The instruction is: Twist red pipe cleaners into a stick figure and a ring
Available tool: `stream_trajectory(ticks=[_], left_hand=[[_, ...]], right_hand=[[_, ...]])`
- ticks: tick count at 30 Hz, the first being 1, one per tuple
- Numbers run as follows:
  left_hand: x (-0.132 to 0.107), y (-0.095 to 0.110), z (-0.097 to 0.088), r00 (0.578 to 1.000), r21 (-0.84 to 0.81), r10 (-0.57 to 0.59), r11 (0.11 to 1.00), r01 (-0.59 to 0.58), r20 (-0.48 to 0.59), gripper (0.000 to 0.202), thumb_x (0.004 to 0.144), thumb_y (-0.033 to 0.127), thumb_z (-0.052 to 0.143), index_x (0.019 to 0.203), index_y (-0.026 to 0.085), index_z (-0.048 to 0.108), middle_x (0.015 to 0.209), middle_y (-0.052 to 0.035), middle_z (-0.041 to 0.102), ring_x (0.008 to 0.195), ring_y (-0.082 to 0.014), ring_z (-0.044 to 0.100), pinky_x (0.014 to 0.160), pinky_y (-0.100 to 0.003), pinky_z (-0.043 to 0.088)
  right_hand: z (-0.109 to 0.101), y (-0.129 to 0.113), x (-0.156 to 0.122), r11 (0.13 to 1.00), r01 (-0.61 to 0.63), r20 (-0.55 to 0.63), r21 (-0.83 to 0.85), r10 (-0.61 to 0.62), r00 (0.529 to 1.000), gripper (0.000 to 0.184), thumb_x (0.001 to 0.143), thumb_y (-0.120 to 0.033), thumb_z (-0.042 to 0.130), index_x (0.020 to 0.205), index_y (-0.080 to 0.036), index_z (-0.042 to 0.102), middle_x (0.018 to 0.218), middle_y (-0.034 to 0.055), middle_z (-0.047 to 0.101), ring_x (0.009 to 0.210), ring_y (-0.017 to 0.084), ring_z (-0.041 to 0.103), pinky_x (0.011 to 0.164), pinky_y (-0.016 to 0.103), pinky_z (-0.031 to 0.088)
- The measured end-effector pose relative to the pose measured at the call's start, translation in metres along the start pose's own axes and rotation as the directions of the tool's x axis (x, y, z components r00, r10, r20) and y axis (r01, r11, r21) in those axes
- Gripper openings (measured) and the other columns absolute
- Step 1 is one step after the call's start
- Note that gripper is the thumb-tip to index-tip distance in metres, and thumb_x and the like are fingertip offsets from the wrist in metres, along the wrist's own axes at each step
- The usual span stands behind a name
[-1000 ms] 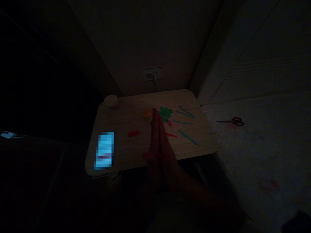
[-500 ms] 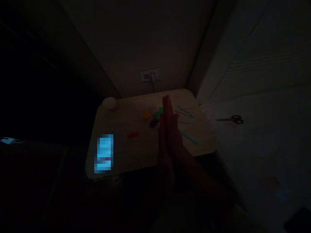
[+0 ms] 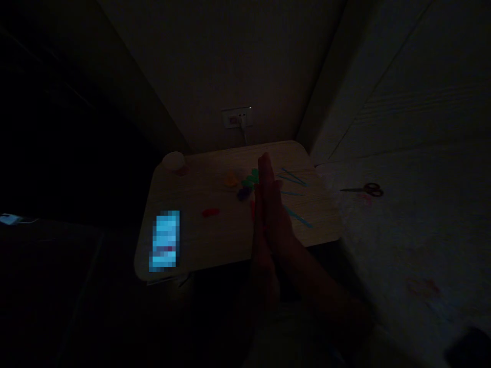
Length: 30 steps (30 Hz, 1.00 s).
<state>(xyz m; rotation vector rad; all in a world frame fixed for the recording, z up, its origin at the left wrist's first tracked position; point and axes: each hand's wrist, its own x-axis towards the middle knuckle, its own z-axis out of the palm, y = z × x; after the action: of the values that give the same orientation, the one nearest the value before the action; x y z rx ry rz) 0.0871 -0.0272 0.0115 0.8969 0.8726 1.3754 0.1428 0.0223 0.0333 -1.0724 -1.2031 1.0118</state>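
In the dim light, my left hand (image 3: 258, 220) and my right hand (image 3: 274, 212) are pressed palm to palm above the table, fingers straight and pointing away from me. A small bit of red (image 3: 252, 207) shows at the left hand's outer edge, and a trace of red shows low between the palms. Whatever lies between them is hidden. Just left of the fingers are a green ridged piece (image 3: 250, 179), a dark purple lump (image 3: 243, 193) and an orange piece (image 3: 230, 180), all soft-looking like modelling clay. A red roll (image 3: 210, 212) lies farther left.
Several thin blue strips (image 3: 297, 216) lie right of my hands on the wooden table (image 3: 226, 250). A lit phone (image 3: 165, 240) is at front left, a pale tub (image 3: 174, 161) at back left. Scissors (image 3: 362, 189) lie on the pale surface at right. A wall socket (image 3: 237, 118) holds a plug.
My hands stay pressed together. The right hand has slid slightly toward me against the left, and both sit a little farther right. The table items have not moved.
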Motion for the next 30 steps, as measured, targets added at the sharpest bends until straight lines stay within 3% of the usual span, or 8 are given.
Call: stream_trajectory(ticks=[5, 8, 12, 15, 17, 20, 24, 30], left_hand=[[0.014, 0.018, -0.005, 0.997, -0.159, 0.057, 0.986, -0.049, 0.044, 0.064, 0.098, 0.076, 0.044, 0.136, 0.032, 0.07, 0.161, -0.0041, 0.055, 0.16, -0.0309, 0.036, 0.133, -0.045, 0.027], [0.018, 0.023, -0.003, 0.999, -0.307, -0.038, 0.951, 0.033, -0.011, 0.063, 0.099, 0.074, 0.041, 0.123, 0.027, 0.075, 0.146, -0.0106, 0.067, 0.145, -0.0348, 0.054, 0.122, -0.052, 0.044], [0.016, 0.017, 0.004, 0.989, -0.384, -0.092, 0.922, 0.042, -0.114, 0.063, 0.096, 0.078, 0.042, 0.098, 0.024, 0.074, 0.108, -0.0118, 0.073, 0.116, -0.0319, 0.068, 0.107, -0.05, 0.053], [0.018, 0.016, 0.007, 0.992, -0.441, -0.058, 0.897, 0.004, -0.109, 0.059, 0.096, 0.073, 0.048, 0.068, 0.022, 0.059, 0.072, -0.0038, 0.054, 0.081, -0.0225, 0.061, 0.094, -0.044, 0.054], [0.022, 0.018, 0.004, 0.991, -0.51, -0.078, 0.86, 0.014, -0.105, 0.061, 0.098, 0.069, 0.049, 0.061, 0.021, 0.047, 0.066, -0.0004, 0.04, 0.07, -0.0186, 0.05, 0.087, -0.04, 0.052], [0.031, 0.022, -0.007, 0.985, -0.598, -0.133, 0.8, 0.04, -0.112, 0.055, 0.099, 0.067, 0.047, 0.068, 0.022, 0.047, 0.07, 0.0004, 0.038, 0.071, -0.0182, 0.047, 0.081, -0.037, 0.05], [0.041, 0.027, -0.025, 0.984, -0.573, -0.067, 0.819, -0.04, -0.164, 0.032, 0.093, 0.049, 0.06, 0.079, 0.021, 0.052, 0.079, -0.0002, 0.042, 0.073, -0.0169, 0.047, 0.08, -0.035, 0.048], [0.045, 0.028, -0.03, 0.98, -0.471, -0.016, 0.878, -0.081, -0.198, 0.02, 0.076, 0.022, 0.073, 0.08, 0.021, 0.053, 0.08, 0.0003, 0.043, 0.073, -0.0148, 0.047, 0.078, -0.031, 0.046]], right_hand=[[0.013, 0.015, -0.025, 0.991, 0.047, 0.078, -0.126, -0.037, 0.996, 0.081, 0.106, -0.071, 0.03, 0.173, -0.036, 0.001, 0.181, -0.0008, 0.012, 0.168, 0.026, 0.009, 0.136, 0.054, 0.018], [0.015, 0.02, -0.021, 1.0, -0.023, -0.064, 0.005, 0.023, 0.998, 0.074, 0.108, -0.069, 0.023, 0.172, -0.035, 0.009, 0.18, 0.0022, 0.021, 0.167, 0.026, 0.016, 0.134, 0.057, 0.021], [0.007, 0.024, -0.004, 0.975, -0.103, -0.193, 0.195, 0.141, 0.971, 0.073, 0.106, -0.072, 0.013, 0.171, -0.038, 0.021, 0.174, 0.0034, 0.036, 0.161, 0.028, 0.031, 0.128, 0.059, 0.032], [0.002, 0.026, 0.0, 0.977, -0.097, -0.17, 0.192, 0.131, 0.977, 0.077, 0.104, -0.074, 0.005, 0.17, -0.038, 0.022, 0.173, 0.0028, 0.037, 0.161, 0.027, 0.033, 0.124, 0.056, 0.039], [0.001, 0.027, -0.001, 0.98, -0.076, -0.154, 0.183, 0.105, 0.982, 0.078, 0.104, -0.074, 0.004, 0.169, -0.038, 0.026, 0.174, 0.003, 0.035, 0.162, 0.026, 0.031, 0.124, 0.058, 0.038], [-0.003, 0.028, -0.004, 0.974, -0.047, -0.183, 0.223, 0.089, 0.979, 0.071, 0.105, -0.073, 0.017, 0.159, -0.034, 0.043, 0.169, 0.0073, 0.042, 0.157, 0.029, 0.04, 0.121, 0.058, 0.041], [-0.016, 0.029, -0.015, 0.982, -0.085, -0.164, 0.167, 0.113, 0.98, 0.043, 0.1, -0.063, 0.054, 0.124, -0.028, 0.063, 0.135, 0.0109, 0.069, 0.118, 0.028, 0.069, 0.098, 0.046, 0.057], [-0.027, 0.033, -0.035, 0.949, -0.29, 0.091, 0.121, 0.28, 0.956, 0.028, 0.083, -0.046, 0.082, 0.092, -0.024, 0.066, 0.076, -0.0015, 0.067, 0.067, 0.015, 0.062, 0.062, 0.028, 0.052]])
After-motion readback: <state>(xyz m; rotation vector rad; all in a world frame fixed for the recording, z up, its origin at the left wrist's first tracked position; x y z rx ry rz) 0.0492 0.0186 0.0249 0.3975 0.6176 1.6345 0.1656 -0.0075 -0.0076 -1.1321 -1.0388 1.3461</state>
